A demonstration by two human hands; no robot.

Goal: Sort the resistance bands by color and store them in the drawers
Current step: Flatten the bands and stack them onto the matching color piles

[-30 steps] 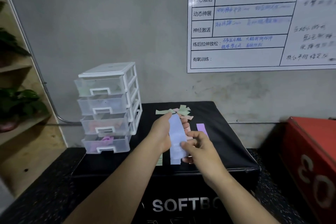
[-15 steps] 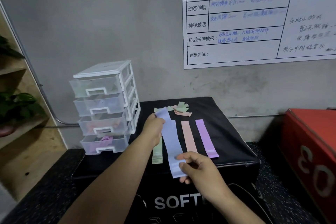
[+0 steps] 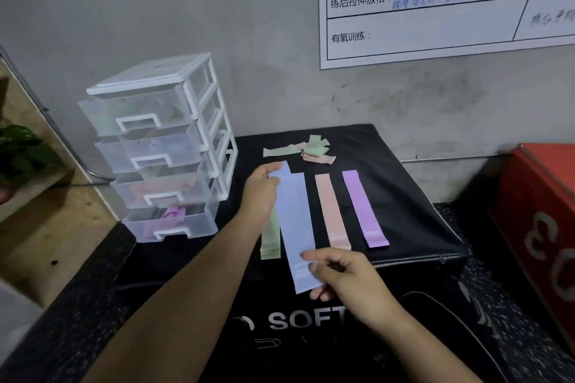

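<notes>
Pale blue, flat: the blue band [image 3: 295, 227] was drawn out to full length between your hands, where a second before you had held it short with both hands close together. Your left hand [image 3: 261, 193] pinched its far corner. Your right hand [image 3: 345, 277] pinched the near end, which overhung the front edge of the black soft box [image 3: 404, 196]. The band ran between the green band stack [image 3: 270, 239] and the pink band [image 3: 331, 211]; whether it touched the box top could not be told. The purple band [image 3: 364, 208] lay beside the pink one, apart from it. Both had been mostly covered by your hands a second ago and now showed in full.

A pile of green and pink bands [image 3: 308, 149] sat at the back of the box. The drawer unit [image 3: 155, 146] stood left of the bands, against the grey wall. A whiteboard [image 3: 435, 9] hung above right, a red box [image 3: 541, 211] stood to the right, and a wooden shelf [image 3: 46, 227] with a plant [image 3: 21, 149] stood to the left.

Your left forearm hid part of the green stack. Drawer contents were blurred: green tint in the top drawer, pink in the third, purple in the bottom, second unreadable. The frame cut off the whiteboard and the red box.
</notes>
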